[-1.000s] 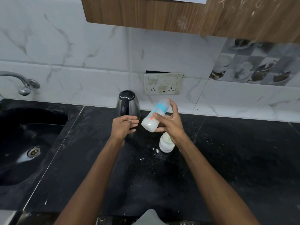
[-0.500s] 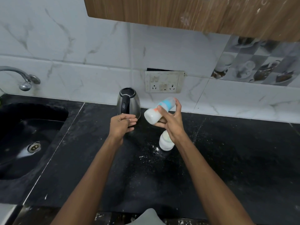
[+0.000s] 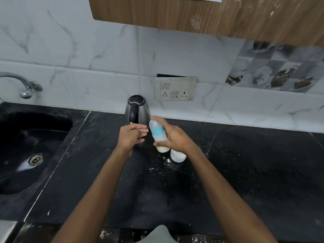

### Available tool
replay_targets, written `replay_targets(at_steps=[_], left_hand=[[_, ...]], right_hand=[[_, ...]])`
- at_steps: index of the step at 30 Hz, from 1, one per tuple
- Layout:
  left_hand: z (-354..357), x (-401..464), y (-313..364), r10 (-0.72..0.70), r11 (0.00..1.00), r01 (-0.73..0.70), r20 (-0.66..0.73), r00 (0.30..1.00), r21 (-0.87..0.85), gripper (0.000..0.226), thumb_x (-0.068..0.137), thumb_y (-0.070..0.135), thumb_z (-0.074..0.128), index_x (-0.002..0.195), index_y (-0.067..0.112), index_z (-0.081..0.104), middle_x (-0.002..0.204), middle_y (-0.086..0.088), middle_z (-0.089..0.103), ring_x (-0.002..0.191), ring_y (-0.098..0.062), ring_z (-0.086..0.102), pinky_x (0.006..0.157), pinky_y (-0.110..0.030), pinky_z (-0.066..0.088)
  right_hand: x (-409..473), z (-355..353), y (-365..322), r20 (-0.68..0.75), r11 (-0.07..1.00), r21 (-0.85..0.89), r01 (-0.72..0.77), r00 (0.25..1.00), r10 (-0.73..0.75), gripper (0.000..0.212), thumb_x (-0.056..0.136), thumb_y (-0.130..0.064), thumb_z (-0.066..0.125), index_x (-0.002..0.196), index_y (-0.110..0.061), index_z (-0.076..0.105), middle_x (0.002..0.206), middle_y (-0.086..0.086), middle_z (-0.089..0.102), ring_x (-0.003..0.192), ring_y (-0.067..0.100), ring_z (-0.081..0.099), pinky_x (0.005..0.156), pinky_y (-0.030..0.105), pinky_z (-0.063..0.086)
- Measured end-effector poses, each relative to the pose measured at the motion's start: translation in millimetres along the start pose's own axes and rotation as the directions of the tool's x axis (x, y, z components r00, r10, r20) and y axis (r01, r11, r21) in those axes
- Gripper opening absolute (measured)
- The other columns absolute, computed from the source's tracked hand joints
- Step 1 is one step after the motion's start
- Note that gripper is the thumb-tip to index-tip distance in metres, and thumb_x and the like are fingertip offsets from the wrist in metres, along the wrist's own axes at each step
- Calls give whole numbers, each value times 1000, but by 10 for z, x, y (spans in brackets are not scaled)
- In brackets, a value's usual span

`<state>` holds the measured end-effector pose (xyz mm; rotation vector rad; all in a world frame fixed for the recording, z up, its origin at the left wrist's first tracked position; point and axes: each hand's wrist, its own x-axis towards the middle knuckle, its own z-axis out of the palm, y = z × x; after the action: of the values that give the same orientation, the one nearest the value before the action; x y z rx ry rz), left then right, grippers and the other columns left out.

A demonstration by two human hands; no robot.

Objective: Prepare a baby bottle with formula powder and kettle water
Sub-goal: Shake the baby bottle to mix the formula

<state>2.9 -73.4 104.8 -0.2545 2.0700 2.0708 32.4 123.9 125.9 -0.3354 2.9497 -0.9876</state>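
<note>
The baby bottle (image 3: 158,135) looks milky and capped, so mixing seems nearly done; the right hand (image 3: 176,138) grips it; the left hand (image 3: 130,136) holds nothing, fingers loosely curled, near the kettle (image 3: 137,110) by the bench's back edge.

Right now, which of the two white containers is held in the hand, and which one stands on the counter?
The baby bottle with the blue band is held by the right hand. The plain white container stands on the black counter, just below that hand.

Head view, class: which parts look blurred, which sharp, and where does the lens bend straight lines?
Head view: the baby bottle in the right hand is smeared by motion blur; the kettle and socket plate stay sharp; wide-angle distortion bows the counter edge and cabinet.
</note>
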Motion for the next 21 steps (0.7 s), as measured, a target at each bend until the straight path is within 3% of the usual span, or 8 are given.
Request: replay_targets(at_steps=[2, 4, 6, 8, 12, 16, 19, 21], left_hand=[[-7, 16, 10, 3, 1000, -3, -6, 1000, 1, 32, 97, -5, 48, 107, 7, 76, 101, -10, 79, 100, -22, 75, 88, -40, 60], [-9, 33, -3, -2, 1000, 2, -21, 1000, -4, 31, 97, -4, 48, 105, 8, 76, 100, -9, 79, 101, -22, 75, 89, -40, 60], [-8, 28, -27, -10, 1000, 10, -22, 1000, 10, 34, 97, -6, 47, 101, 11, 76, 101, -8, 79, 100, -21, 75, 89, -41, 60], [16, 17, -43, -17, 1000, 18, -20, 1000, 18, 36, 96, -7, 45, 98, 12, 76, 102, -9, 79, 98, -21, 75, 88, -41, 60], [50, 18, -55, -20, 1000, 20, -18, 1000, 15, 38, 94, -8, 44, 96, 13, 76, 100, -9, 79, 97, -21, 74, 86, -40, 60], [5, 15, -46, -21, 1000, 21, -27, 999, 14, 36, 96, -7, 46, 97, 11, 76, 100, -9, 79, 97, -21, 73, 86, -41, 60], [-15, 19, -44, -26, 1000, 26, -40, 999, -4, 36, 96, -8, 44, 99, 9, 76, 101, -12, 78, 93, -20, 72, 84, -38, 60], [-21, 9, -45, -22, 1000, 23, -45, 999, 4, 36, 96, -8, 45, 98, 10, 76, 102, -13, 78, 92, -19, 72, 83, -37, 60]], right_hand=[[-20, 51, 107, -18, 985, -174, 2, 1000, -6, 97, 79, -41, 85, 151, -55, 22, 113, 2, 67, 102, 31, 68, 89, 46, 56], [-79, 106, 44, -144, 886, 452, -101, 972, 185, 91, 80, -32, 88, 149, -49, 31, 124, 5, 68, 105, 27, 72, 87, 46, 61], [-68, 113, -32, 21, 302, 939, -162, 906, 422, 75, 87, -24, 83, 147, -33, 40, 130, 17, 67, 100, 31, 77, 81, 48, 64], [-12, 113, -100, 343, -188, 939, -289, 834, 433, 55, 94, -31, 75, 139, -11, 50, 125, 25, 66, 87, 34, 78, 73, 41, 66], [78, 227, -79, 574, -527, 783, -331, 712, 405, 63, 95, -41, 71, 133, 4, 51, 100, 27, 60, 57, 31, 72, 47, 28, 60], [34, 262, -101, 501, -389, 856, -340, 731, 464, 51, 96, -40, 71, 126, 0, 57, 99, 23, 64, 64, 27, 72, 50, 28, 61], [-59, 241, -52, -21, 505, 838, -206, 913, 408, 63, 90, -36, 79, 141, -27, 43, 120, 9, 68, 90, 23, 74, 67, 37, 64], [-104, 269, 39, -233, 974, 219, 56, 973, -4, 82, 86, -40, 82, 149, -38, 29, 134, 2, 63, 105, 23, 69, 87, 40, 58]])
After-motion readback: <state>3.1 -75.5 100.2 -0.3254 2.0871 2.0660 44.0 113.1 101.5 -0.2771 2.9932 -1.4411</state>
